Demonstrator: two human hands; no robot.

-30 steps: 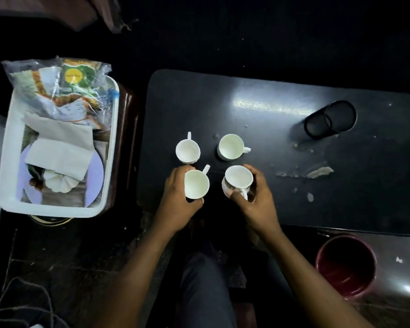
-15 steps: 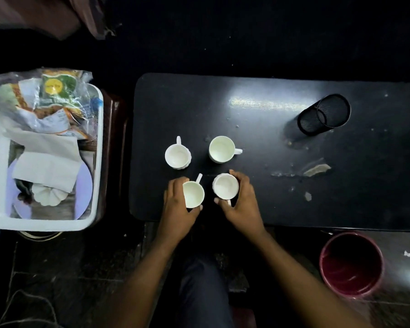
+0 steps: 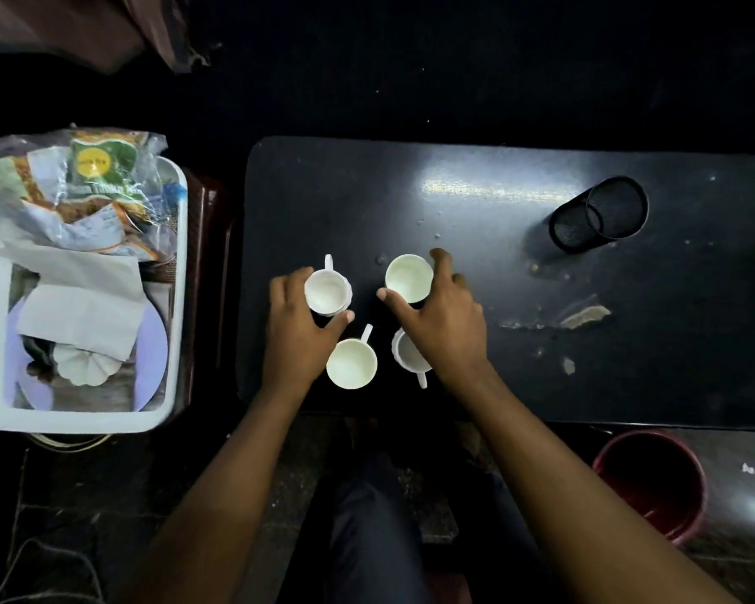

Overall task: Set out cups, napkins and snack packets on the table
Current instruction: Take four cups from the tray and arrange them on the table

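Note:
Several white cups stand in a square on the black table. My left hand wraps around the far left cup. My right hand grips the far right cup and hides its handle. The near left cup stands free with its handle pointing away. My right wrist partly covers the near right cup. White napkins and snack packets in clear plastic lie in the white tub at the left.
A black mesh pen holder lies on its side at the table's far right. Scraps and a torn patch mark the table's right half. A dark red bucket stands on the floor at the near right. My knee is under the table's near edge.
Both hands let go of the two near cups and moved forward onto the two far cups. The near cups now stand on the table.

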